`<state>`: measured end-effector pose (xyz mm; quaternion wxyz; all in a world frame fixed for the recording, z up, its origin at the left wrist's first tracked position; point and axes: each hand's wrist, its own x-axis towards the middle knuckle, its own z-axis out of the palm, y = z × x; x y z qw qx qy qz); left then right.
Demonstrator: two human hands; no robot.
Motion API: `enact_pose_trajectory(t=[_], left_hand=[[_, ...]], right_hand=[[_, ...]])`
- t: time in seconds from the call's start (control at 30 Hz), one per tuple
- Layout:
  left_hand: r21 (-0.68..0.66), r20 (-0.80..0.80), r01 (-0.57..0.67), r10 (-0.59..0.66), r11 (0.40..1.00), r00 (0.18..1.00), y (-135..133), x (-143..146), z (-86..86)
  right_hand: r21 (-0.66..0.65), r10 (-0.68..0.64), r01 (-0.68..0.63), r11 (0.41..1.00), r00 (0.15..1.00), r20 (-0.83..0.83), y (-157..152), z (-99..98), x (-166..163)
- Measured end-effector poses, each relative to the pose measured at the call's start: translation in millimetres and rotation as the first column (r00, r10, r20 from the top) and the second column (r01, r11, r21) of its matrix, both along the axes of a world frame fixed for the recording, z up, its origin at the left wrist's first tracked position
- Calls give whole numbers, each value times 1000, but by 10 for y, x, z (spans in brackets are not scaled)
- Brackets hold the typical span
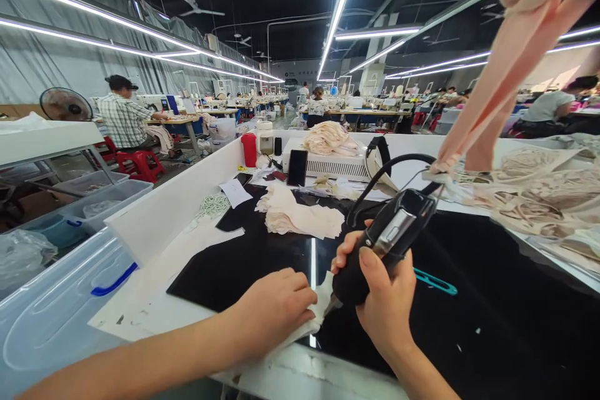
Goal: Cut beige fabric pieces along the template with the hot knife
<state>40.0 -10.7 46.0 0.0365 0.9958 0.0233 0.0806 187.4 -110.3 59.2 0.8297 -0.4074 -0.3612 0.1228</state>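
My right hand is wrapped round a black corded hand tool with a silver panel, its tip pointing down and left at a small piece of pale fabric. My left hand is closed, its fingers pinching that fabric piece flat against the black work surface near the front edge. A black cable loops up from the tool's rear. A stack of cream fabric pieces lies further back on the same surface.
Clear plastic bins stand at the left. Teal scissors lie right of the tool. Pink cloth hangs at upper right above piled lace. A phone, red cup and white box sit behind. Other people work at distant tables.
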Motion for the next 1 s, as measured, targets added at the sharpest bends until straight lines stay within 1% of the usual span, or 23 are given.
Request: enact_pose_trajectory(t=[0.1,0.2,0.27,0.37,0.47,0.53,0.7,0.8,0.9,1.0], left_hand=[[82,-20,26,-24,996,1000,-86,-84,-109],[55,-9,10,-9,998,1000,-40,-140,-178],[18,6,57,-57,998,998,51,-179,-168],[1,25,213,-213,977,977,231,-233,-92],[-35,46,282,-281,959,959,390,-267,-28],[-67,72,270,-266,960,961,455,-276,-17],[-106,150,101,-84,989,985,479,-227,-73],[-140,161,39,-16,989,987,447,-142,-117],[-149,148,11,11,989,989,424,-47,-168],[-131,137,22,-4,991,991,425,18,-237]], right_hand=[[7,-18,18,1000,1000,-10,-16,53,16],[-2,-34,34,999,999,-24,-25,96,38],[-3,-40,40,999,998,-38,-32,124,47],[1,-56,56,998,997,-59,-47,167,48],[-2,-66,66,998,996,-59,-59,194,44],[-5,-61,61,998,997,-54,-61,196,40],[-8,-35,35,999,998,-52,-39,168,26],[-9,-16,16,1000,999,-39,-40,141,31],[-17,-5,5,1000,1000,-28,-70,111,48],[-16,-14,14,1000,1000,-24,-113,90,61]])
